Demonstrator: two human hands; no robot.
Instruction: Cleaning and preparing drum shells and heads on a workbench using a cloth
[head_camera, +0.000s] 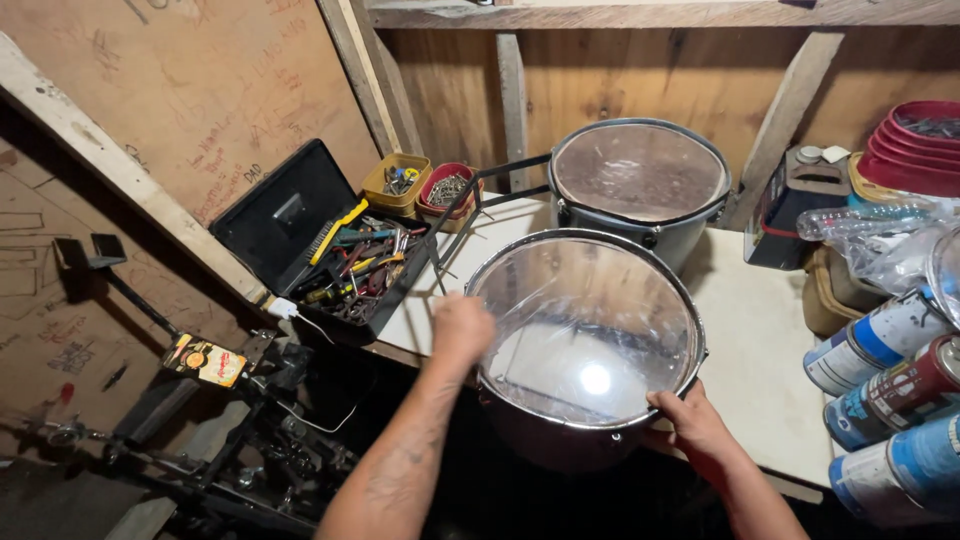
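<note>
Both hands (462, 325) (690, 420) grip the near drum's (585, 330) opposite rims.

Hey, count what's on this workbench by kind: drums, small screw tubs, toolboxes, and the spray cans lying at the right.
Round drums with clear plastic heads: 2
Small tubs of screws, one yellow, one red: 2
Open black toolbox: 1
Spray cans lying on their sides: 3
Total: 8

Spray cans (890, 420) and stacked red bowls (915, 150) cut off at the right edge; left hand's (462, 328) fingers hidden behind the drum (585, 340).
</note>
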